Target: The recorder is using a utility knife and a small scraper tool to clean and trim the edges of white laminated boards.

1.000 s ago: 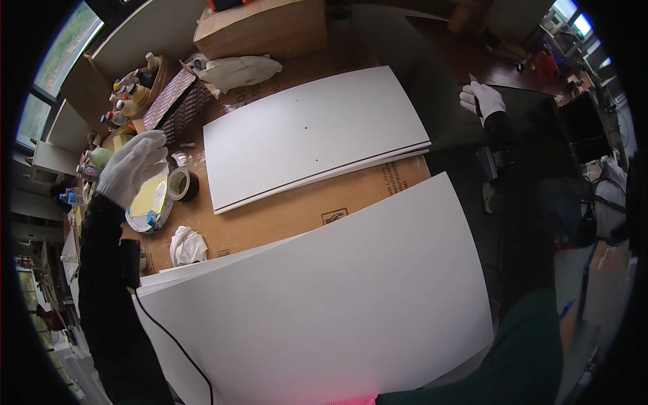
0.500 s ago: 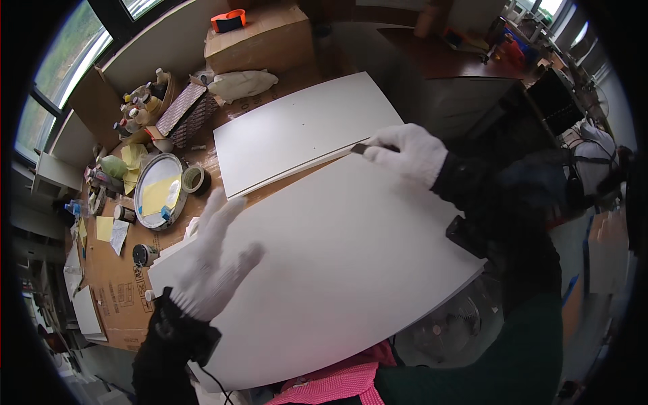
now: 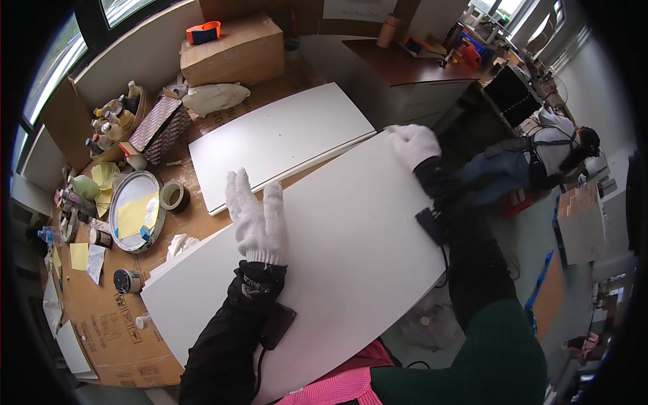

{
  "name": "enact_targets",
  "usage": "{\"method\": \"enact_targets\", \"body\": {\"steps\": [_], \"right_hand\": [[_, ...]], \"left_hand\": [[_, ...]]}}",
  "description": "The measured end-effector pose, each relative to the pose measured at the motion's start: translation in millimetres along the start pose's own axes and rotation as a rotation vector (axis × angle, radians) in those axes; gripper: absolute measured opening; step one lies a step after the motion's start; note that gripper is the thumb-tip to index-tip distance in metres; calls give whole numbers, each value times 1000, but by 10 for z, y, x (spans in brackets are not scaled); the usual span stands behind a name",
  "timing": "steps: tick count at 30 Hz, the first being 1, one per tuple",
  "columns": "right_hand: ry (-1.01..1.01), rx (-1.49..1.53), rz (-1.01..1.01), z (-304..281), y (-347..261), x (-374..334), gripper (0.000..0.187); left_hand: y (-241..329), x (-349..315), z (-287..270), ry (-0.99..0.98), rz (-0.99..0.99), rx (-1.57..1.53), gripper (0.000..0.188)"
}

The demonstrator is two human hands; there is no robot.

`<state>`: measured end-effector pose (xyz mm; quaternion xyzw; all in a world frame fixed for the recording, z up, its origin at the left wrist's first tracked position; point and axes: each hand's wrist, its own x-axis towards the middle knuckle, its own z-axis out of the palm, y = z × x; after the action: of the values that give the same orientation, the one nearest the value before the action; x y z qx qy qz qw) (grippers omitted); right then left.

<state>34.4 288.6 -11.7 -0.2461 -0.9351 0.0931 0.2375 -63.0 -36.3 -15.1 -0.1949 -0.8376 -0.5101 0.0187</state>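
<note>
A large white panel (image 3: 337, 243) lies in front of me, slanting across the cardboard-covered table. My left hand (image 3: 256, 212), in a white knit glove, is open with its fingers stretched out over the panel's far long edge. The same kind of glove covers my right hand (image 3: 414, 145), closed at the panel's far right corner. Whatever its fingers hold is hidden. Beyond the far edge lies a second, smaller white panel (image 3: 283, 138) with small dark holes in its face, apparently stacked on another.
At left are a tape roll (image 3: 174, 197), a round lid (image 3: 159, 223) bearing yellow paper, a dark jar (image 3: 127, 281) and several bottles (image 3: 111, 125). A cardboard box (image 3: 233, 57) carries an orange-and-black object (image 3: 204, 32). Another person (image 3: 513, 162) bends over at right.
My left hand has moved right and away from me over the panel. My right hand has moved to the panel's far corner; the small dark flat piece in its fingers no longer shows. The view has shifted.
</note>
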Motion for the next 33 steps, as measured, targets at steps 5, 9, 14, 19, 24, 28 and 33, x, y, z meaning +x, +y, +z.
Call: {"method": "enact_targets", "body": {"steps": [5,9,14,19,24,28,33], "right_hand": [[-157,-18,28,0,-461,24,29],[-275,261,-300,158,-1367,-453,25],[-98,-135,117,14,94,319,26],[-84,57,-109,47,-482,18,27],[-289,197,-59,-20,-1098,-500,33],[-136,-92,91,-55,-352,-263,32],[-114,-141,94,-25,-453,-270,31]], "left_hand": [[-147,-1,3,38,-16,-6,70],[-101,3,-46,15,66,-5,65],[-6,-16,85,9,56,-85,67],[-275,1,15,21,179,79,66],[-205,-8,21,75,243,103,42],[-43,-3,45,1,60,-62,63],[-251,-13,12,16,206,17,62]]}}
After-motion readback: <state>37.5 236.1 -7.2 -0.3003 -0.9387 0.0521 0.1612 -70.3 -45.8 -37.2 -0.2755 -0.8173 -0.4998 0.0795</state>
